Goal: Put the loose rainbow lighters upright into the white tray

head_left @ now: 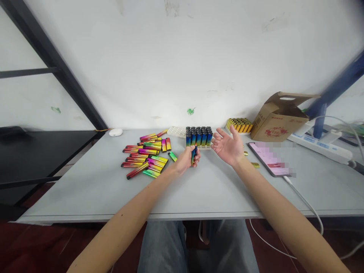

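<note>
One blue tube (194, 154) is gripped in the closed left hand (185, 160), just before a cluster of standing, black-topped blue tubes (202, 137); the right hand (229, 147) is open, palm showing, beside that cluster. Left: a loose pile of shiny multicoloured tubes (148, 155) lies before a pale perforated tray (176, 131). Right: upright yellow tubes (240, 125), an opened cardboard box (274, 127), loose gold pieces (255, 165), a phone (270, 159) and a power strip (321, 147) crowd that side.

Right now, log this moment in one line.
left hand: holding blue tube; right hand: open, near upright tubes; loose tubes: lying on table
</note>
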Demonstrator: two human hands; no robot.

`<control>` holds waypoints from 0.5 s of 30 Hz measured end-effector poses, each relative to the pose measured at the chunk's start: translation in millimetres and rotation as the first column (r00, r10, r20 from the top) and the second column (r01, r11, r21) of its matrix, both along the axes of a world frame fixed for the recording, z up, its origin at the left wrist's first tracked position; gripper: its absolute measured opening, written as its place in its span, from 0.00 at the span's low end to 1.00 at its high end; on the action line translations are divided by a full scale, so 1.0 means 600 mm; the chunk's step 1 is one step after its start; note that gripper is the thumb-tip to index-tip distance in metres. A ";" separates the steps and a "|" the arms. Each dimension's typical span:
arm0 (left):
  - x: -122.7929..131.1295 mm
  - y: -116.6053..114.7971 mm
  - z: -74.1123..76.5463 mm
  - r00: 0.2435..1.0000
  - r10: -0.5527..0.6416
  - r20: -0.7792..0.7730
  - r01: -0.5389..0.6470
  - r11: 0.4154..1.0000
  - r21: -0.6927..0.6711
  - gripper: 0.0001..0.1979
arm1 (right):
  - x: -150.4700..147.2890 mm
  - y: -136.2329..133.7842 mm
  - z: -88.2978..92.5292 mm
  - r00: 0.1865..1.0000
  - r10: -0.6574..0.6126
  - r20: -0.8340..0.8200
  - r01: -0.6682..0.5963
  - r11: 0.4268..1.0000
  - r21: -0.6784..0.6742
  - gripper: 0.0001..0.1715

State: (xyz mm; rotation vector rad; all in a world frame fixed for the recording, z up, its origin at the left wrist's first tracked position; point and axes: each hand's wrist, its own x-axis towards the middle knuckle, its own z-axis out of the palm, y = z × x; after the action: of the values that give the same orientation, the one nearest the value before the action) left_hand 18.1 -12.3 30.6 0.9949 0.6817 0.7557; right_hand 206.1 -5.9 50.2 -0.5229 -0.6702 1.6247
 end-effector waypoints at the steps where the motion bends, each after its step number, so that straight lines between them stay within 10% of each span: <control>1: 0.000 -0.001 0.001 1.000 -0.005 -0.007 0.005 1.000 0.000 0.14 | 0.000 0.000 0.000 1.000 0.002 -0.006 -0.002 1.000 -0.001 0.21; 15: 0.001 0.003 -0.022 0.999 0.026 0.031 -0.028 0.997 0.066 0.15 | -0.005 0.000 -0.003 0.985 -0.039 0.167 0.029 0.998 0.059 0.15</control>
State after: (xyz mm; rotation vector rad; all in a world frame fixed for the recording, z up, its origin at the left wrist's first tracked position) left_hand 18.9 -10.5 17.3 1.0346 0.6486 0.8201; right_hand 203.0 -6.1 48.5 -0.6316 -0.8256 1.5363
